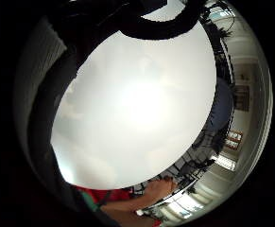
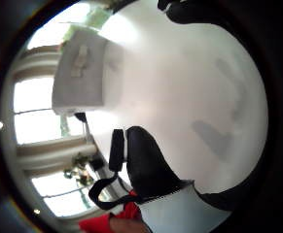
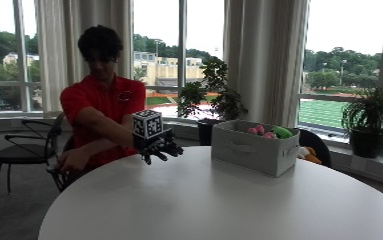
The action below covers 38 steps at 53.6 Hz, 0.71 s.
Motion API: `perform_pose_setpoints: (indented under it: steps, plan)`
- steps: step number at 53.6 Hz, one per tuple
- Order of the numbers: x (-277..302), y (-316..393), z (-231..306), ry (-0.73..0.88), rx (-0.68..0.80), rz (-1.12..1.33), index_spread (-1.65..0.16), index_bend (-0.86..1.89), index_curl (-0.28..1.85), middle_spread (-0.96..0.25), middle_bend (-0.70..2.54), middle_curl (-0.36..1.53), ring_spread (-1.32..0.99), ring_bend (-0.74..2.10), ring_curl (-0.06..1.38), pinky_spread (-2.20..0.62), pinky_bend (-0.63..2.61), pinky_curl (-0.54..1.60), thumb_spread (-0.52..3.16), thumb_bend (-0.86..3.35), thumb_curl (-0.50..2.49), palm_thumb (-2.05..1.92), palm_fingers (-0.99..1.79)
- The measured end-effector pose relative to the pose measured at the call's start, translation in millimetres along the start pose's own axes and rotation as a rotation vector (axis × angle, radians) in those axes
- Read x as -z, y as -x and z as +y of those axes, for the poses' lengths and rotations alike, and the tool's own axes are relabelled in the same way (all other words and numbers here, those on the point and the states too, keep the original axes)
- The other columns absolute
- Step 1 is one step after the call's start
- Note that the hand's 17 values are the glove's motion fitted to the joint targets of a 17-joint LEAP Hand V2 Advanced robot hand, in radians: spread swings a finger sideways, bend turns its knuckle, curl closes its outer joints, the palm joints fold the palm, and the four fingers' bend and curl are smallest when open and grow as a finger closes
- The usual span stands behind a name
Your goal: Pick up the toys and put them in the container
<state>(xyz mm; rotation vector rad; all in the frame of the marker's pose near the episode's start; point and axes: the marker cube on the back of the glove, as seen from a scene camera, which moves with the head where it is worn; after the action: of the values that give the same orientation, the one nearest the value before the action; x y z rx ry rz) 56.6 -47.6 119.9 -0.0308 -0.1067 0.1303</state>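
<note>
Outside view: the gloved right hand [image 3: 159,148] hangs over the near edge of the round white worktop [image 3: 197,205], palm down, fingers loosely spread and drooping, holding nothing. The container [image 3: 254,148], a pale fabric bin with a slot handle in its side, stands further along the worktop, well apart from the hand. Toys [image 3: 269,132] already lie inside it: pink and green shapes show above the rim. Something orange sits just beyond the bin, low at the worktop's far edge; what it is cannot be told.

No loose toy shows on the bare worktop in either palm view; the thumb-side one shows only the white surface and the container [image 2: 80,77] off to one side. The collecting looks largely done, so the step in hand is probably finding what remains. To do that well, the hand should stay relaxed and open, travel above the surface toward the bin's far side, and check behind the bin before closing on anything.

No brand, label or legible writing shows on the bin or the worktop.
</note>
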Motion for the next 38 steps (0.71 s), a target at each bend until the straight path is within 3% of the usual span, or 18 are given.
perform_pose_setpoints:
  steps: [10,38]
  plan:
    - [-1.6,-8.2,-2.5,0.011,-0.009,0.030,-0.42,0.19,0.41,-0.12,0.13,0.24,-0.06,0.15,0.20,0.10,0.73,0.35,1.08,-0.07,0.23,-0.08,-0.15]
    - [-6.5,-7.0,-3.0,0.006,-0.007,0.053,-0.41,0.19,0.41,-0.11,0.13,0.22,-0.05,0.15,0.16,0.09,0.72,0.35,1.09,-0.06,0.23,-0.08,-0.15]
